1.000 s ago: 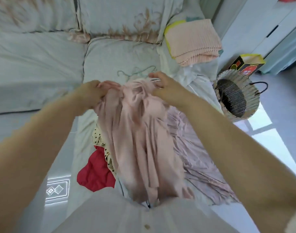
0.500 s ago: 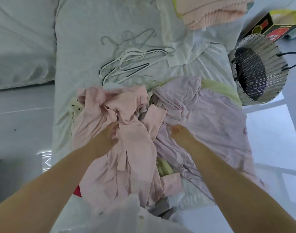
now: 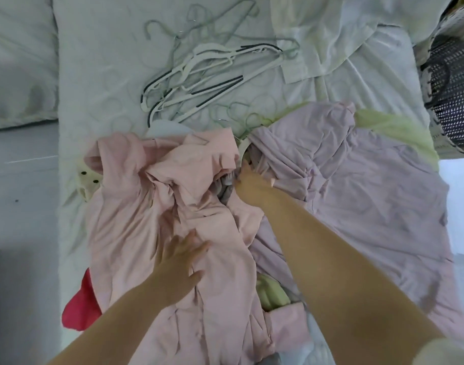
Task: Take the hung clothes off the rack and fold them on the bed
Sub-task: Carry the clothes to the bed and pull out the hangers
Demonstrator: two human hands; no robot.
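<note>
The left hand (image 3: 180, 262) lies flat on the pink garment (image 3: 136, 219), fingers straight and spread, pressing its crumpled middle. The right hand (image 3: 254, 187) reaches into the gap at that garment's right edge, where a scrap of grey fabric (image 3: 225, 189) shows. Its fingertips are buried among the folds, so I cannot tell whether it grips anything.

The pink garment sits heaped on the bed (image 3: 99, 75). One lilac garment (image 3: 370, 206) spreads out touching its right side. One red piece (image 3: 78, 309) pokes from under its lower left, and one cream dotted piece (image 3: 87, 180) from under its upper left. Yellow-green cloth (image 3: 394, 127) shows beyond the lilac garment and again just right of the pink garment's lower part (one piece or two, unclear).

Above the pink garment lies a tangle of bare hangers (image 3: 199, 72), white and grey-green, too interlaced to count. Well to its upper right stands one woven basket (image 3: 452, 96).
</note>
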